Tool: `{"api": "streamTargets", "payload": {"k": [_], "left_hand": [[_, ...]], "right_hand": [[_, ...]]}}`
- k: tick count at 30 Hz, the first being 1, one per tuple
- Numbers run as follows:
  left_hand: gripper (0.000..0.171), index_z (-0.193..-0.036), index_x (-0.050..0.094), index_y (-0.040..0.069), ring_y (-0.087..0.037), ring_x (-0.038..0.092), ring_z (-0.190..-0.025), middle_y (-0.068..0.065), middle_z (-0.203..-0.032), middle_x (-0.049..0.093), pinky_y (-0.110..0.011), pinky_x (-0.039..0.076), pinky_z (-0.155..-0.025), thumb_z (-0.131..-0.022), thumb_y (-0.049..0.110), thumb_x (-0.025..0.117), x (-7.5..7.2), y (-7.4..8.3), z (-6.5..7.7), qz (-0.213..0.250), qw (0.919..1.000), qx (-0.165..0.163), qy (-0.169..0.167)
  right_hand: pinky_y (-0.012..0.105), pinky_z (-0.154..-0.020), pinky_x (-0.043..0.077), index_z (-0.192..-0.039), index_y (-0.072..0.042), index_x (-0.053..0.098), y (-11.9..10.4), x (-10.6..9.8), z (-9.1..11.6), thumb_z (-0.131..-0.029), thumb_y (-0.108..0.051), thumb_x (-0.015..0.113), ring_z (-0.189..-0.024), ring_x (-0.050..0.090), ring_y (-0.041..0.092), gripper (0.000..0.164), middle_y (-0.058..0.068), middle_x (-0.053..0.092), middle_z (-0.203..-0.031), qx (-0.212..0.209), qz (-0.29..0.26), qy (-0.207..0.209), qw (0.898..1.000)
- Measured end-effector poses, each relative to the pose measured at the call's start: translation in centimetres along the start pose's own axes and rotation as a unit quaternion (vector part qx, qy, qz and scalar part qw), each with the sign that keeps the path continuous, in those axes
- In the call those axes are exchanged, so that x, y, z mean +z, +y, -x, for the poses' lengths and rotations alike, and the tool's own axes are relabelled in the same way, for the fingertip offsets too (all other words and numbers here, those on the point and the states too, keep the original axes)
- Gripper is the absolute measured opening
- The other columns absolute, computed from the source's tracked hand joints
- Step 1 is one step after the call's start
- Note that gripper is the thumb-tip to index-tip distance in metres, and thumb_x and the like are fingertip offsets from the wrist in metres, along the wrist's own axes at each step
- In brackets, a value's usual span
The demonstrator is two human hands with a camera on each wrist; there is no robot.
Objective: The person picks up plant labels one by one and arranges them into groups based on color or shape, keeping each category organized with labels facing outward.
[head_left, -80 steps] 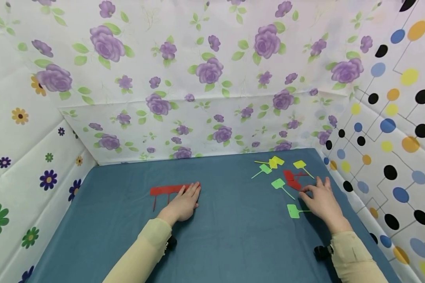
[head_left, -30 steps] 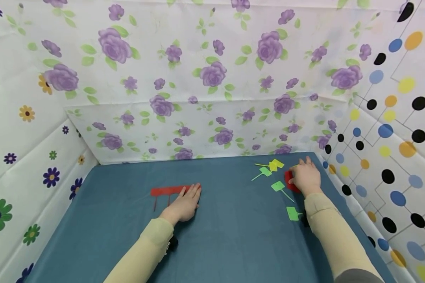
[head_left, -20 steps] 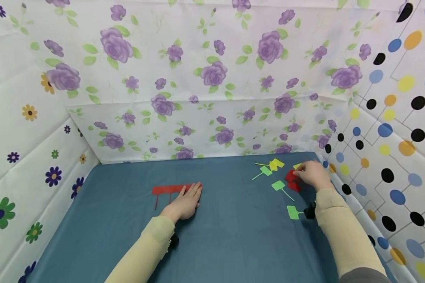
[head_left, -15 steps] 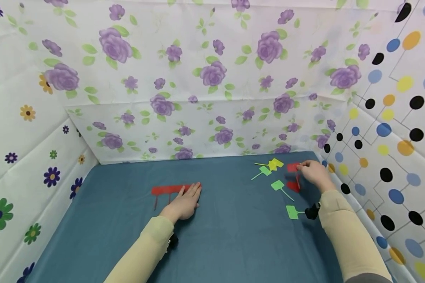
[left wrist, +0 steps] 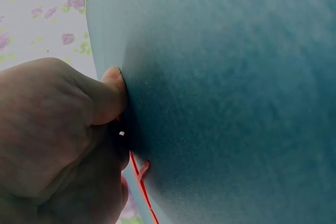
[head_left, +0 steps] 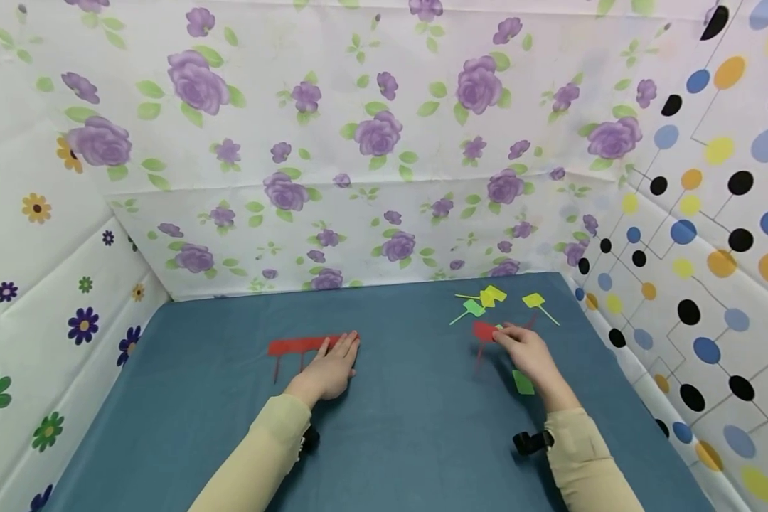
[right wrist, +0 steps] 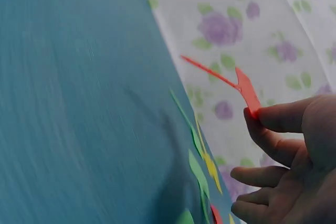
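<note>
My left hand [head_left: 325, 371] lies with straight fingers on the right end of a row of red plastic tags [head_left: 289, 346], set edge to edge with thin tails pointing towards me. Its fingers cover part of the row; in the left wrist view the thumb [left wrist: 114, 90] is down by the tabletop. Between thumb and forefinger, my right hand [head_left: 531, 357] pinches the edge of a single red tag [head_left: 484, 331], its thin tail hanging down. The right wrist view shows this red tag [right wrist: 249, 94] held above the cloth, the other fingers loosely bent.
Behind the right hand, yellow tags [head_left: 488, 297] and a green tag [head_left: 473, 308] lie overlapping. Another yellow tag [head_left: 534, 301] is farther right. A green tag [head_left: 523, 382] shows beside the right wrist. Patterned cloth walls [head_left: 384, 235] border the blue tabletop [head_left: 409, 427].
My right hand reached to the red tags at the right, took up one and carried it left, towards me. My left hand has stayed on the red row.
</note>
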State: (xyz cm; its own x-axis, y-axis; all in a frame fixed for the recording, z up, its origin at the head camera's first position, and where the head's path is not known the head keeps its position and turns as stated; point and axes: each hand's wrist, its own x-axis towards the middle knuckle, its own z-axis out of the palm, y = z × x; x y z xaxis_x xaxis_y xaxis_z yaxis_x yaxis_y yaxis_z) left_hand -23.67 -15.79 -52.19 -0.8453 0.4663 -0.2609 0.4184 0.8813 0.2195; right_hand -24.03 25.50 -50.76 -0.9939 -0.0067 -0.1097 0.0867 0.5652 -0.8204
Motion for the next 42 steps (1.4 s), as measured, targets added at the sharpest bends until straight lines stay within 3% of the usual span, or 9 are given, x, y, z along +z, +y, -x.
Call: {"api": "streamTargets", "payload": {"k": [5, 20, 26, 31, 36, 42], "left_hand": [[0.06, -0.16, 0.016, 0.006, -0.028, 0.004, -0.153, -0.009, -0.167, 0.005, -0.055, -0.001, -0.121, -0.108, 0.025, 0.041, 0.0, 0.1, 0.2, -0.017, 0.9998, -0.003, 0.001], [0.059, -0.159, 0.017, 0.004, -0.029, 0.003, -0.153, -0.011, -0.167, 0.006, -0.055, -0.003, -0.12, -0.108, 0.023, 0.041, -0.2, 0.2, 0.6, -0.004, 1.0, -0.004, -0.003], [0.062, -0.16, 0.014, 0.008, -0.026, 0.001, -0.153, -0.008, -0.167, 0.002, -0.054, -0.004, -0.12, -0.108, 0.027, 0.041, 0.2, -0.3, 0.0, -0.017, 0.9998, -0.001, 0.001], [0.063, -0.161, 0.012, 0.009, -0.024, 0.0, -0.153, -0.006, -0.167, 0.001, -0.053, -0.004, -0.121, -0.108, 0.029, 0.041, 0.5, -0.5, -0.1, -0.025, 0.9997, -0.002, -0.001], [0.062, -0.161, 0.011, 0.01, -0.024, -0.001, -0.153, -0.006, -0.167, 0.0, -0.053, -0.004, -0.121, -0.109, 0.028, 0.039, 0.6, -0.6, 0.0, -0.02, 0.9998, -0.002, 0.003], [0.06, -0.16, 0.013, 0.006, -0.028, 0.001, -0.153, -0.01, -0.167, 0.002, -0.055, -0.002, -0.12, -0.109, 0.023, 0.039, 0.3, -0.4, 0.6, -0.001, 0.9998, 0.011, 0.014]], "right_hand": [[0.059, -0.112, 0.032, -0.119, -0.007, 0.072, -1.3, 2.3, 0.2, -0.098, -0.047, 0.06, -0.147, 0.026, 0.038, 0.046, 0.016, 0.041, -0.154, -0.018, 0.002, 0.005, 1.0], [0.054, -0.101, 0.046, -0.106, -0.014, 0.079, -4.9, 8.2, -1.4, -0.095, -0.04, 0.067, -0.135, 0.046, 0.036, 0.031, 0.017, 0.054, -0.143, -0.04, 0.036, 0.023, 0.998], [0.054, -0.1, 0.046, -0.1, -0.015, 0.082, -6.5, 9.9, -2.1, -0.092, -0.039, 0.072, -0.132, 0.05, 0.037, 0.026, 0.019, 0.055, -0.142, -0.057, 0.05, 0.025, 0.997], [0.055, -0.103, 0.044, -0.099, -0.016, 0.082, -7.6, 11.4, -2.4, -0.092, -0.038, 0.072, -0.133, 0.048, 0.037, 0.026, 0.019, 0.056, -0.141, -0.078, 0.049, 0.014, 0.996], [0.056, -0.11, 0.036, -0.099, -0.016, 0.08, -8.6, 12.4, -2.9, -0.095, -0.041, 0.068, -0.14, 0.038, 0.041, 0.027, 0.019, 0.053, -0.143, -0.09, 0.051, 0.007, 0.995], [0.059, -0.112, 0.032, -0.102, -0.013, 0.079, -9.6, 13.7, -3.8, -0.095, -0.041, 0.067, -0.145, 0.027, 0.045, 0.031, 0.023, 0.049, -0.145, -0.099, 0.099, -0.02, 0.99]]}}
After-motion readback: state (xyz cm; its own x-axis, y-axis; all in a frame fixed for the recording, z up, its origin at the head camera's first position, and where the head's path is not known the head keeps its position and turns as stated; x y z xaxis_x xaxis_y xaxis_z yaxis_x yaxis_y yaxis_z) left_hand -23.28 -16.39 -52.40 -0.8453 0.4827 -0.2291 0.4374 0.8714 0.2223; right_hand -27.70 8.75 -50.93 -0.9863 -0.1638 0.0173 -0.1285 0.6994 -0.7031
